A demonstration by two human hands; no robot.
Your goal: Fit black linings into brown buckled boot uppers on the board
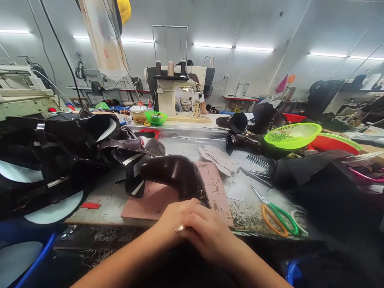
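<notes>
At the near edge of the bench [111, 216], the worker's two bare hands meet just in front of a dark, glossy boot [177, 172]. From where I stand, the right hand [207, 228] laps over the left hand [181, 212], its fingers bent and close together, a ring [179, 229] showing on one of them. The left hand's fingers are mostly covered, so I can't tell how far they are spread. The hands come right up to the boot's near end, by the small buckle [203, 195], but whether any finger grips it is hidden from me.

The boot lies on its side across a pink board [150, 204], toe pointing left. Scissors [267, 203] with orange and green handles lie to the right of the board, beyond the right hand's reach of fingers. Paper [220, 160] and thin dark strips [258, 162] sit farther back. More boots [66, 136] are heaped on the left, near a red scrap [90, 205]. Across the bench stands a sewing machine [166, 96], partly hiding another person [184, 100].
</notes>
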